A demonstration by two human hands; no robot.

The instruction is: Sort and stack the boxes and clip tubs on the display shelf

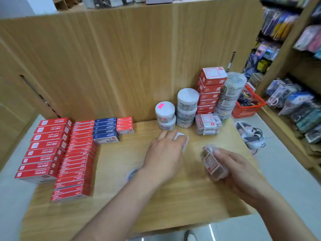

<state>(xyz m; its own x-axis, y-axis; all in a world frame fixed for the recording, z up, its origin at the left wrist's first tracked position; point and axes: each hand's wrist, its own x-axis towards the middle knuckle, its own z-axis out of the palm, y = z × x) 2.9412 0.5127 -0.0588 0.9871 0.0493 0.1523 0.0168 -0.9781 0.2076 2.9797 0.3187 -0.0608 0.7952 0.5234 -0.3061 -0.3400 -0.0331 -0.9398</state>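
Nearest, the right hand (231, 164) grips a clear clip box (214, 164), fingers closed around it above the wooden shelf (173, 197). The left hand (165, 153) lies over a small box (182, 139) — grip unclear. Red boxes (57, 153) line the left; farther back — round tubs (187, 108) and stacked red boxes (210, 91).

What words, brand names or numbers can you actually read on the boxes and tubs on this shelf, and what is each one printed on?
No text here can be read with confidence.
Red boxes: white print, upside down and blurred.
Blue boxes: white print, too small.
Stacked red boxes: white labels, illegible.
Pink sticker on a tub lid: nothing legible.
Clear box in the right hand: label motion-blurred.
Box under the left hand: mostly covered.
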